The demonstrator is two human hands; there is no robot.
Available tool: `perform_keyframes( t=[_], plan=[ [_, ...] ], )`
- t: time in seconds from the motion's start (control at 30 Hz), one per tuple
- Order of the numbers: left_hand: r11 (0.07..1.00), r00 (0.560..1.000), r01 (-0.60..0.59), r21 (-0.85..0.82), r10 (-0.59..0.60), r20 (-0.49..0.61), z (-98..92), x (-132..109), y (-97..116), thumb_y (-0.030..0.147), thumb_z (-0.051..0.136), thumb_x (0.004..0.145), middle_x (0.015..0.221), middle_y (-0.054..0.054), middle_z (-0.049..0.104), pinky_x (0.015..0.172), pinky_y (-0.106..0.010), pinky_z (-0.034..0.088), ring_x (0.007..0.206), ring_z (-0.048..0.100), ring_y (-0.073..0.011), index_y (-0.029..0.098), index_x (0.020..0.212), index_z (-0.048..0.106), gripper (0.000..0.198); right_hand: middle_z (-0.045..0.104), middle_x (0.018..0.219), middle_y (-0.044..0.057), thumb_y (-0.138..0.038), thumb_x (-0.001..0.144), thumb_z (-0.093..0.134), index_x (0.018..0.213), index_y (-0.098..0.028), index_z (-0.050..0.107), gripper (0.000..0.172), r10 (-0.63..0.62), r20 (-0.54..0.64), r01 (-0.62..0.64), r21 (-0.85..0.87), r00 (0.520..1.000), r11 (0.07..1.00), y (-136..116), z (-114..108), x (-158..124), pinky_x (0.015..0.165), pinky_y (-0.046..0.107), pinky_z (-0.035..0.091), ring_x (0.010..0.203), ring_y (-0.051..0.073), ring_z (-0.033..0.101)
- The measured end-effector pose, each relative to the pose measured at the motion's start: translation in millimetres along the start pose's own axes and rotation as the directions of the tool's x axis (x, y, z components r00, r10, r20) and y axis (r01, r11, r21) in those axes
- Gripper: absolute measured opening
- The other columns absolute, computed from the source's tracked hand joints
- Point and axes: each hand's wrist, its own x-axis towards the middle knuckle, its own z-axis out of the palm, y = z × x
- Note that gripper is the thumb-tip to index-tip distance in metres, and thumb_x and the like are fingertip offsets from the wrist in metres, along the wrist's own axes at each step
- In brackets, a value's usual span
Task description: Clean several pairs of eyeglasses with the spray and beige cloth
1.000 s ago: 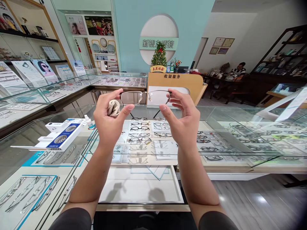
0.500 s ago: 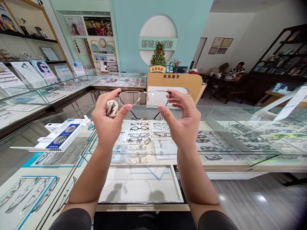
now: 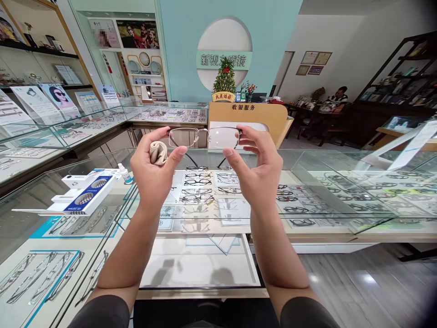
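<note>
A pair of eyeglasses [image 3: 203,132] with thin metal rims is held up level in front of me, its dark temples pointing down and inward below the lenses. My left hand [image 3: 153,166] grips the left end of the frame between fingers and thumb. Tucked into that same palm is a crumpled beige cloth [image 3: 159,153]. On the other side, my right hand [image 3: 261,166] pinches the right end of the frame near the hinge. Both hands are above a glass display counter [image 3: 235,159].
Rows of eyeglasses [image 3: 198,182] lie inside the counter. On the glass at left stand a white and blue display box [image 3: 90,196] and a spray bottle [image 3: 125,174]. An open drawer [image 3: 205,278] is below my hands. A person [image 3: 339,96] sits at a far table.
The view has shifted very slightly. Both hands keep their hold on the eyeglasses, and the cloth stays in my left palm.
</note>
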Motion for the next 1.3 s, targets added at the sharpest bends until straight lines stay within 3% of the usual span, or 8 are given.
perform_keyframes(
  t=[0.23,0.4,0.53,0.93,1.3],
  plan=[
    [0.979,0.98,-0.181,0.094,0.188,-0.07,-2.0,0,5,0.065,0.097,0.085,0.121,-0.008,0.078,0.107,-0.051,0.062,0.115,0.076,-0.0297,0.03,0.128,0.082,0.058,0.079,0.14,0.007,-0.051,0.104,0.077,0.147,-0.038,0.076,0.045,0.056,0.138,-0.072,0.118,0.989,0.99,25,6,6,0.106,0.048,0.067,0.128,0.027,0.077],
    [0.97,0.974,-0.204,0.133,0.215,-0.074,-2.2,-1,6,0.064,0.097,0.086,0.122,-0.009,0.073,0.108,-0.051,0.062,0.114,0.074,-0.0296,0.031,0.13,0.081,0.057,0.079,0.141,0.007,-0.051,0.105,0.077,0.149,-0.038,0.075,0.046,0.072,0.172,-0.093,0.115,0.982,0.989,32,8,6,0.104,0.046,0.068,0.124,0.025,0.079],
    [0.965,0.972,-0.217,0.146,0.227,-0.053,-1.5,-2,7,0.059,0.095,0.09,0.124,-0.009,0.074,0.107,-0.052,0.062,0.117,0.075,-0.0299,0.032,0.134,0.08,0.053,0.079,0.14,0.006,-0.053,0.103,0.079,0.148,-0.039,0.076,0.047,0.067,0.147,-0.086,0.126,0.987,0.988,32,8,5,0.102,0.047,0.068,0.119,0.025,0.079],
    [0.962,0.973,-0.218,0.162,0.227,-0.042,0.6,0,3,0.058,0.098,0.086,0.129,-0.01,0.076,0.101,-0.05,0.063,0.118,0.074,-0.0314,0.032,0.138,0.078,0.062,0.073,0.146,0.006,-0.051,0.106,0.075,0.155,-0.047,0.07,0.049,-0.129,-0.018,0.129,0.016,0.991,0.991,18,13,2,0.104,0.057,0.067,0.124,0.031,0.073],
    [0.962,0.968,-0.213,0.173,0.231,-0.093,7.3,-2,-9,0.066,0.096,0.086,0.136,-0.012,0.077,0.098,-0.052,0.066,0.121,0.076,-0.0331,0.033,0.142,0.073,0.069,0.07,0.154,0.008,-0.055,0.107,0.069,0.165,-0.048,0.061,0.059,-0.146,-0.005,0.146,-0.051,0.989,0.988,15,17,-2,0.104,0.061,0.069,0.143,0.038,0.065]
  ],
)
